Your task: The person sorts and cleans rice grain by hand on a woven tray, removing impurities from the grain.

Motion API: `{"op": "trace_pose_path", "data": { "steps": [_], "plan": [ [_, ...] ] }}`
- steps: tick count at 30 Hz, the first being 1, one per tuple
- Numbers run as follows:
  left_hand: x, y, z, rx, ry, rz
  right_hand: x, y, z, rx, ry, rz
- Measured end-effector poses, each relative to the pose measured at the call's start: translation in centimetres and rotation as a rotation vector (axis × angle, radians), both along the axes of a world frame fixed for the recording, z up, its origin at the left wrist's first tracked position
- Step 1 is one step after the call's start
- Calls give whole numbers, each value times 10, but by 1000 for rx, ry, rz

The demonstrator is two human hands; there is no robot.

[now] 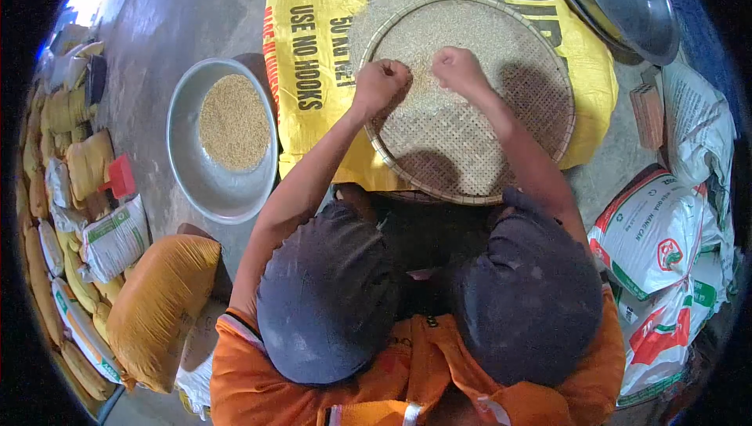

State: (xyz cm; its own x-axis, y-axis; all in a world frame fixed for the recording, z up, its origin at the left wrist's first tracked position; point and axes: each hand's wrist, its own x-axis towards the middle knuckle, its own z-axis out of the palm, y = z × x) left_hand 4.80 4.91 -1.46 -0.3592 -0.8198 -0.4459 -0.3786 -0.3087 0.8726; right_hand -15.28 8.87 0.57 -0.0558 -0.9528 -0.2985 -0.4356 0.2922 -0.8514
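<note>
Woven tray (540, 136) holds grain (470, 34) — metal basin (184, 183) too.

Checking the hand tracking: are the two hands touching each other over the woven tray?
Apart. The head view shows a strip of grain between the left hand and the right hand, both fisted over the woven tray.

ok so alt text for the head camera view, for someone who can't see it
Seen from above, a squatting person's left hand and right hand, both closed, rest on grain spread in a round woven tray on a yellow sack. A metal bowl of grain sits to the left.
</note>
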Motion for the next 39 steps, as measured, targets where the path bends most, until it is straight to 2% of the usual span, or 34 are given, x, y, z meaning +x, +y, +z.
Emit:
{"op": "trace_pose_path", "data": {
  "steps": [2, 3, 5, 6, 8, 10, 12, 13, 15, 16, 18, 19, 21, 22, 24, 25, 27, 28, 30, 31, 33, 34, 36, 37, 39],
  "plan": [
    [-2, 6, -3, -181, -137, -93, -2, -3, 3, 259, -177, -108],
    [-5, 9, 5, -327, -277, -118, 0, -1, -1, 259, -175, -106],
    [-9, 10, 18, -382, -330, -191, 6, 6, -18, -121, 132, 62],
    [-9, 10, 17, -436, -383, -266, 9, 8, -18, -122, 131, 64],
    [-10, 12, 12, -494, -393, -257, 16, 12, -19, -146, 378, 162],
    [-13, 12, 17, -551, -402, -249, 16, 10, -24, -136, 406, 179],
    [-15, 10, 22, -423, -463, -320, 10, 9, -24, -99, 252, 134],
    [-16, 10, 24, -424, -461, -319, 7, 8, -22, -99, 254, 135],
    [-17, 12, 24, -229, -314, -171, 0, 7, -19, -79, 105, 29],
    [-17, 11, 22, -229, -313, -170, 0, 7, -19, -79, 107, 29],
    [-18, 8, 21, -94, -85, 21, 2, 7, -16, -129, 163, 90],
    [-18, 5, 22, -96, -85, 22, 5, 9, -14, -130, 163, 90],
    [-12, -3, 22, 89, 141, 121, 13, 15, -12, -138, 312, 150],
    [-8, -8, 20, 88, 139, 121, 14, 15, -12, -139, 309, 150],
    [-1, -15, 17, 368, 277, 79, 16, 12, -12, -52, 349, 182],
    [-1, -14, 15, 369, 276, 79, 14, 11, -13, -51, 348, 182],
    [-3, -10, 15, 423, 206, 195, 8, 9, -9, -90, 141, 83],
    [-4, -6, 18, 424, 207, 195, 4, 7, -6, -89, 142, 84],
    [-6, 1, 19, 100, -60, 45, -4, 3, 0, 260, -181, -61],
    [-8, 3, 13, 100, -59, 46, -6, 1, -3, 261, -180, -61],
    [-12, 10, 7, -238, -194, -49, -5, -1, -8, 250, -192, -128],
    [-14, 11, 9, -238, -196, -48, -2, -1, -10, 250, -194, -127],
    [-18, 12, 13, -498, -307, -163, 2, 1, -17, -73, 109, 14],
    [-21, 10, 16, -542, -386, -217, 4, 2, -22, -74, 110, 14],
    [-24, 8, 17, -512, -406, -241, 10, 4, -25, -235, 378, 113]
  ]
}}
